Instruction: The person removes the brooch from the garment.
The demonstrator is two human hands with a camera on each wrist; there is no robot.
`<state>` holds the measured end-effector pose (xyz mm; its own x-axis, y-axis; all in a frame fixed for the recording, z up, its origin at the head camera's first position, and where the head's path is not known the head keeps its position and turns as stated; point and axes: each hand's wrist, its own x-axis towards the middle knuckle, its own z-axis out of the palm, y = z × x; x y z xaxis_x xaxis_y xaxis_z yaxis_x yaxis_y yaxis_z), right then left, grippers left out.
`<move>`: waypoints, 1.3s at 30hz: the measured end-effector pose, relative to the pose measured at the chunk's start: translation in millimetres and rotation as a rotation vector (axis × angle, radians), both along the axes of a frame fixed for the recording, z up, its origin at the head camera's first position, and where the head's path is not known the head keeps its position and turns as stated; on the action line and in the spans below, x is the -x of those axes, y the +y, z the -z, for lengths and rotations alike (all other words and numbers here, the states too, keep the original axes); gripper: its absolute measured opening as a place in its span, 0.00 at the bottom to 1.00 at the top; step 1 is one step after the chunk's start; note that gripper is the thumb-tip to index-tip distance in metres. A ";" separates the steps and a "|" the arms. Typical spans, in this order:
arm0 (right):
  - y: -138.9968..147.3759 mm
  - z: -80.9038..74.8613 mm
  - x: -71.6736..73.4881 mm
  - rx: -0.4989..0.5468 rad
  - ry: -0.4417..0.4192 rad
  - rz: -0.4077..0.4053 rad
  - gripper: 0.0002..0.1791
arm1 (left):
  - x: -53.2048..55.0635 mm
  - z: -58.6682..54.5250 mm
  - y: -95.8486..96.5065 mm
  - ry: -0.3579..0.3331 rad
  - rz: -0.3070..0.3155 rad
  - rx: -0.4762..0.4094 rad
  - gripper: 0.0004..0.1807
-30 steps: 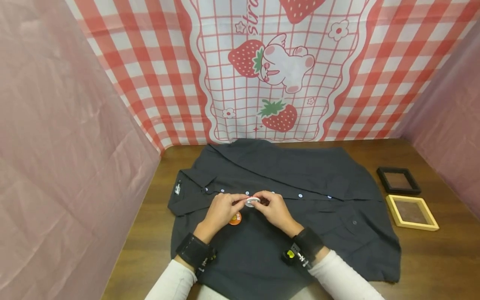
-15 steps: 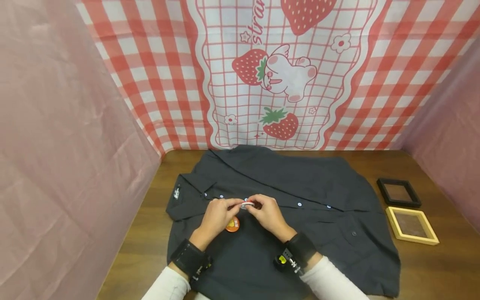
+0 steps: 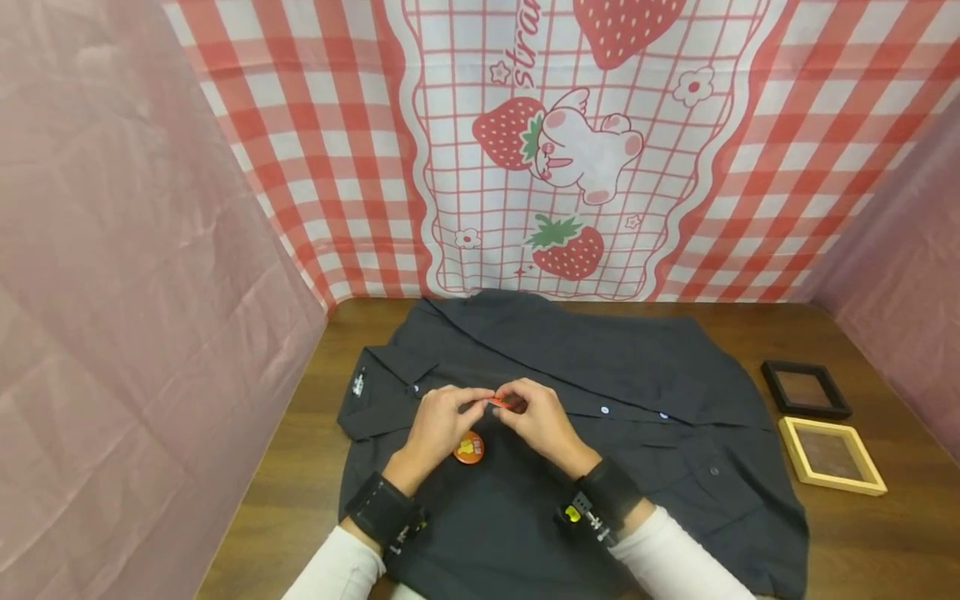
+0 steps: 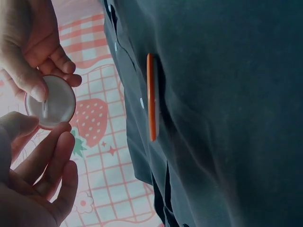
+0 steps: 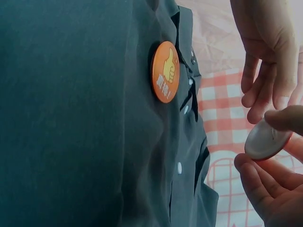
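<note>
Held badge (image 4: 60, 105): front unseen

I hold its front turned from both wrist views; head view gives a red sliver, too thin to read. Edges crop my left hand (image 4: 33, 189) in the left wrist view, my right hand (image 5: 278, 191) in the right. Collar label (image 3: 358, 383): lettering too small.

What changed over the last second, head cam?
The held badge has been turned: its pale back showed before, now its reddish side does. Nothing was taken or let go; left hand and right hand both pinch it still. Orange badge, shirt, black frame and yellow frame stayed put.
</note>
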<state>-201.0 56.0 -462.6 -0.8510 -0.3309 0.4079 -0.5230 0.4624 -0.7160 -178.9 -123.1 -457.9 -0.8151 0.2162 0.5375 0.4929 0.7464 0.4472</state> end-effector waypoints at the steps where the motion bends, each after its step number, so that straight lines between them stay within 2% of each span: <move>1: 1.6 -0.5 -0.1 0.002 -0.006 -0.005 0.10 | 0.2 -1.1 0.6 -0.006 0.004 -0.004 0.08; 8: 11.7 -3.1 -0.9 0.026 -0.024 -0.042 0.12 | 1.0 -1.6 2.9 -0.026 0.048 -0.018 0.08; 14: 16.0 -2.3 0.0 0.038 -0.035 -0.055 0.13 | 2.4 -2.8 4.4 -0.015 0.075 -0.016 0.09; 21: 21.3 -0.8 -2.3 0.015 -0.051 -0.093 0.13 | -1.7 -1.5 5.8 -0.045 0.107 -0.002 0.09; 33: 26.3 2.2 -5.1 0.016 -0.088 -0.135 0.12 | -1.6 4.2 7.7 -0.030 0.112 0.037 0.10; 39: 23.2 5.2 -5.0 0.004 -0.086 -0.118 0.11 | -1.7 1.6 6.7 -0.092 0.123 0.028 0.10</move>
